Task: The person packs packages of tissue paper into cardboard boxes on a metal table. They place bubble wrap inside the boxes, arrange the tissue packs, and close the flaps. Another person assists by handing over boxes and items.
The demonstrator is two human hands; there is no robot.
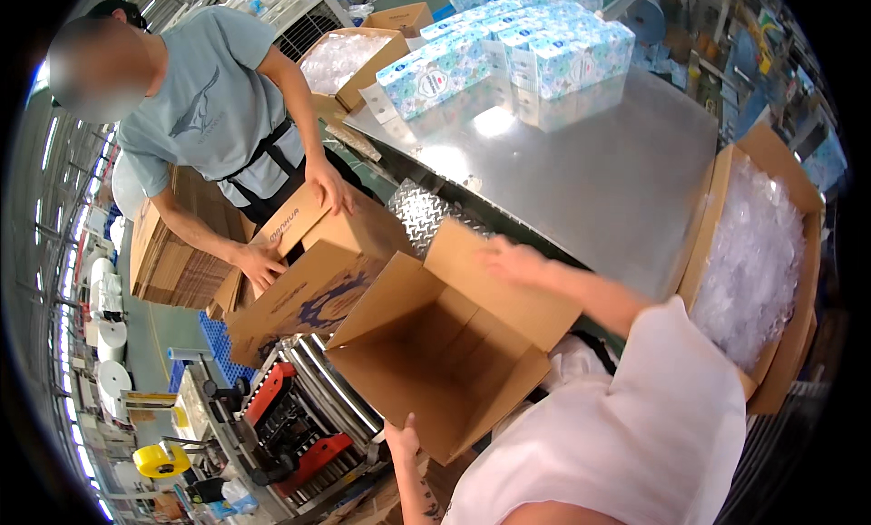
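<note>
"Yellow tape roll [161, 460] at the far left. What follows?"

"Stacked flat cartons [172, 257], then a co-worker's hands [263, 264] steadying a printed carton [372, 230]. Below, a roller machine [299, 425] with red parts."

"And the wearer?"

"Hands apart. The left hand [402, 439] clasps the lower edge of an open carton [458, 353], thumb upward at the rim. The right hand [513, 260] is blurred over its upper flap [508, 303]; I cannot tell whether it grips or merely rests there."

"Where exactly is that open carton?"

"Mid-view, tilted with its mouth toward the wearer, between the roller machine and a shiny metal worktop [590, 180]. Nothing shows inside."

"Which step, would you say?"

"Opening it out and steadying it, I judge. The next move calls for a sure hold on both sides and flaps kept clear of the mouth."

"Further right?"

"Blue-and-white floral packs [576, 58] on the worktop, then a wide carton [783, 171] full of clear plastic pieces [748, 262]."
</note>
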